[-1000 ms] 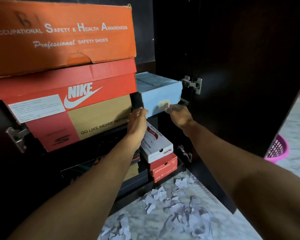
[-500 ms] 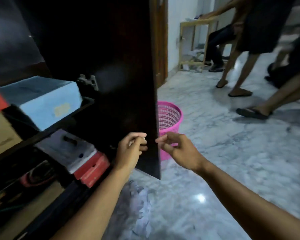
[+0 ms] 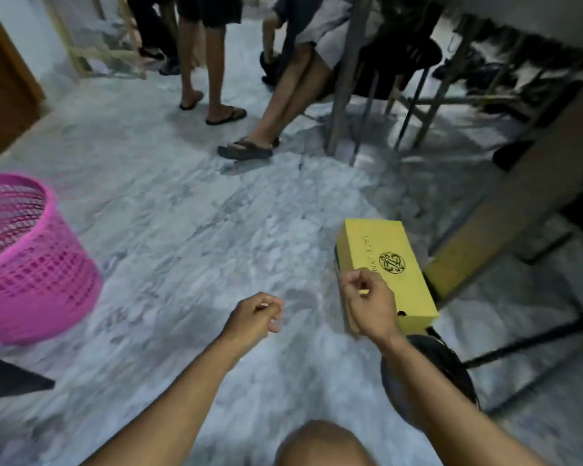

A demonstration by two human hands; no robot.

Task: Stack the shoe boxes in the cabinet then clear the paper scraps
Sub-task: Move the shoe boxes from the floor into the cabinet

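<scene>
Head view: both hands hang over the marble floor [image 3: 182,230] with fingers loosely curled, each grip holding nothing; the left hand [image 3: 254,319] is idle, the right hand [image 3: 371,304] nearest the yellow shoe box [image 3: 384,260], lying flat on the floor, probably next to lift. Half a second ago the cabinet filled the view; now it is gone, and the pink basket [image 3: 31,264] sits left.

Both my forearms reach forward toward 12 o'clock. My left hand [image 3: 254,317] hangs with fingers loosely curled, holding nothing. My right hand [image 3: 367,299], at 1 o'clock, is likewise curled, empty.
</scene>
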